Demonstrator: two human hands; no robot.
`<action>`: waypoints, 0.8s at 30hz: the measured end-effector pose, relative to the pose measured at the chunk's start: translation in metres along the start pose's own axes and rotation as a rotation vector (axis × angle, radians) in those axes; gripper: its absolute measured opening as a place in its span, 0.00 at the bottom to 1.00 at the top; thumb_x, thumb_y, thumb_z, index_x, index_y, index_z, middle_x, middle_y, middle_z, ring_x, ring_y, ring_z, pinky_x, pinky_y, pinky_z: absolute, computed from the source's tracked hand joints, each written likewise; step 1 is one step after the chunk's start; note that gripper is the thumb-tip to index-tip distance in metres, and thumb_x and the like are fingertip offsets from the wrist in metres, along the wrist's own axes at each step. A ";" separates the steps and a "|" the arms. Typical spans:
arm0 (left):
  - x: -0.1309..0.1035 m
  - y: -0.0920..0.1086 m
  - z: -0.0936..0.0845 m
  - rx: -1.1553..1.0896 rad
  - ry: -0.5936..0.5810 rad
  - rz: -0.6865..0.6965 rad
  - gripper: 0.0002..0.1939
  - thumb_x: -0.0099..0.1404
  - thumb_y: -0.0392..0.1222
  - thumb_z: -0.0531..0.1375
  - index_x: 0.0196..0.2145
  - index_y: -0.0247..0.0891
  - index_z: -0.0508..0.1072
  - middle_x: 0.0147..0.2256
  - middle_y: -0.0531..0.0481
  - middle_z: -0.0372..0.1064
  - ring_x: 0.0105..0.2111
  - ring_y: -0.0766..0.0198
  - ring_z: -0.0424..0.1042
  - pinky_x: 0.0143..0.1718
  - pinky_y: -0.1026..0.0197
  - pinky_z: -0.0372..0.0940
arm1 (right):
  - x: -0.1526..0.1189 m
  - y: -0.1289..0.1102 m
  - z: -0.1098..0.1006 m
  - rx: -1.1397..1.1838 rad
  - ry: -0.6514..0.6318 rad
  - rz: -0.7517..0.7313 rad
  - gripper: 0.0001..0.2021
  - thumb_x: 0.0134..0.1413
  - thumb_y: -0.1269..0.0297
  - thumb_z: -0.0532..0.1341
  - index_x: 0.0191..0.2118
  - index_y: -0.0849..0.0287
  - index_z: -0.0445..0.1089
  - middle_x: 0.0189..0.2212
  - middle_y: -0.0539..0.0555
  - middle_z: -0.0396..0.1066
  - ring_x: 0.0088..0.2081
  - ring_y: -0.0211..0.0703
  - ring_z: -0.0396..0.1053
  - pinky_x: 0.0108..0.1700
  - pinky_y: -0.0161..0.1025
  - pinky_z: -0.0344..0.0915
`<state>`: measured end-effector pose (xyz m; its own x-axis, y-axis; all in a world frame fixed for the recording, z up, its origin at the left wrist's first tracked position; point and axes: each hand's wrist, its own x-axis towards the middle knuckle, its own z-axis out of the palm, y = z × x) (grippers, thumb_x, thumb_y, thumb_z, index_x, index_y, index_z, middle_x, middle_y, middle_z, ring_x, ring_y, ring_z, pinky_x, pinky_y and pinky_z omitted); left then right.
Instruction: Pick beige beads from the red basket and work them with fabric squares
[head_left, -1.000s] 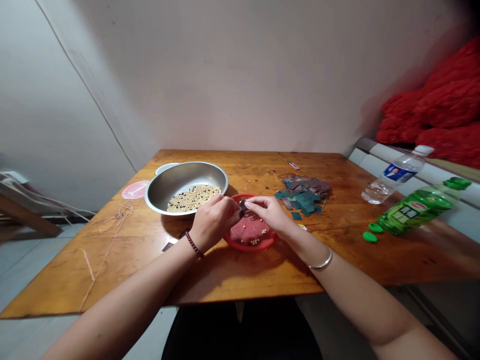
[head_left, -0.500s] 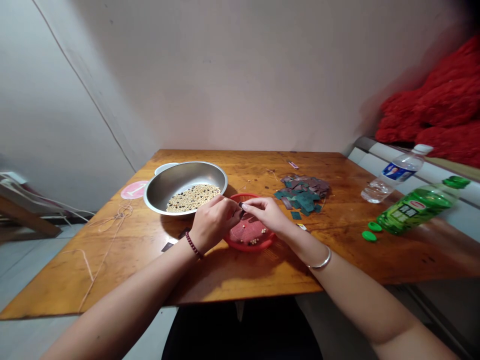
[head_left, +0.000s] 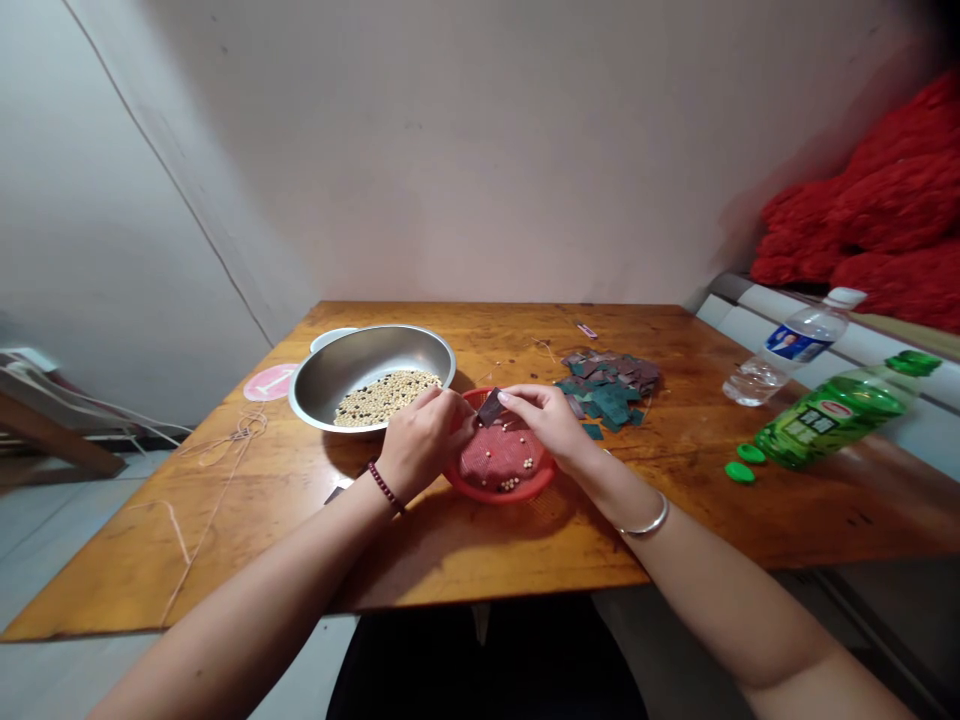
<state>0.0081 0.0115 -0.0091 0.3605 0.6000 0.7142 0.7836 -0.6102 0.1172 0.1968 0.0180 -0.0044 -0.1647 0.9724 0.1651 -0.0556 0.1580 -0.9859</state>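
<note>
Between the fingertips of my right hand (head_left: 541, 418) is a small dark brown square piece (head_left: 491, 407), pinched at its upper right edge. My left hand (head_left: 424, 440) is closed right beside the piece's left edge; what its fingers hold, if anything, is hidden. Both hands are over a red plastic basket (head_left: 501, 497) with several pale beads lying in its bottom. Behind my left hand stands a steel bowl (head_left: 330, 372), tilted, with many pale and some dark beads in it. A heap of green and brown pieces (head_left: 611, 390) lies beyond my right hand.
On the right lie a green drink bottle (head_left: 832, 418), a clear water bottle (head_left: 784, 350) and two green caps (head_left: 739, 472). Loose string (head_left: 240, 430) and a round pink mat (head_left: 268, 383) are on the left of the wooden table (head_left: 525, 565). Red fluffy material (head_left: 892, 190) is piled at the right.
The brown piece now shows its flat face between my hands, where before it was mostly covered. My right hand has shifted slightly right, opening a wider gap from the left.
</note>
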 end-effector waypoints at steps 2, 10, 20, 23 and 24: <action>0.001 0.000 0.000 0.017 0.004 -0.022 0.07 0.59 0.44 0.58 0.28 0.38 0.66 0.26 0.51 0.67 0.26 0.68 0.66 0.26 0.67 0.61 | 0.000 -0.002 -0.001 0.020 0.007 0.008 0.14 0.44 0.53 0.64 0.32 0.59 0.75 0.31 0.55 0.76 0.30 0.42 0.72 0.34 0.38 0.69; 0.001 0.000 -0.001 0.034 0.078 -0.054 0.07 0.59 0.44 0.59 0.29 0.38 0.67 0.26 0.52 0.68 0.25 0.69 0.66 0.25 0.67 0.59 | 0.003 -0.001 -0.002 0.047 0.085 -0.036 0.14 0.42 0.54 0.65 0.29 0.61 0.75 0.29 0.55 0.76 0.28 0.42 0.72 0.34 0.39 0.70; 0.000 0.007 -0.004 -0.082 0.042 0.098 0.04 0.59 0.40 0.59 0.31 0.37 0.67 0.28 0.52 0.68 0.28 0.68 0.67 0.29 0.66 0.63 | 0.000 0.008 0.004 -0.110 -0.008 -0.058 0.15 0.45 0.54 0.63 0.33 0.63 0.75 0.30 0.56 0.76 0.30 0.43 0.72 0.32 0.38 0.69; 0.000 0.006 -0.003 -0.078 0.033 0.107 0.05 0.60 0.41 0.59 0.31 0.37 0.68 0.28 0.51 0.68 0.28 0.68 0.67 0.29 0.66 0.63 | -0.002 0.009 0.006 -0.146 -0.039 -0.063 0.15 0.46 0.55 0.62 0.33 0.62 0.75 0.30 0.55 0.76 0.31 0.43 0.72 0.33 0.38 0.69; 0.000 0.006 -0.003 -0.087 0.036 0.115 0.05 0.60 0.41 0.59 0.31 0.37 0.67 0.28 0.51 0.68 0.29 0.68 0.67 0.30 0.66 0.63 | -0.002 0.009 0.007 -0.156 -0.057 -0.068 0.14 0.47 0.55 0.62 0.33 0.62 0.75 0.30 0.55 0.76 0.31 0.43 0.72 0.33 0.37 0.69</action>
<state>0.0112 0.0060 -0.0066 0.4258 0.5059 0.7502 0.6909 -0.7172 0.0915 0.1899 0.0159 -0.0137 -0.2221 0.9479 0.2283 0.0843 0.2520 -0.9641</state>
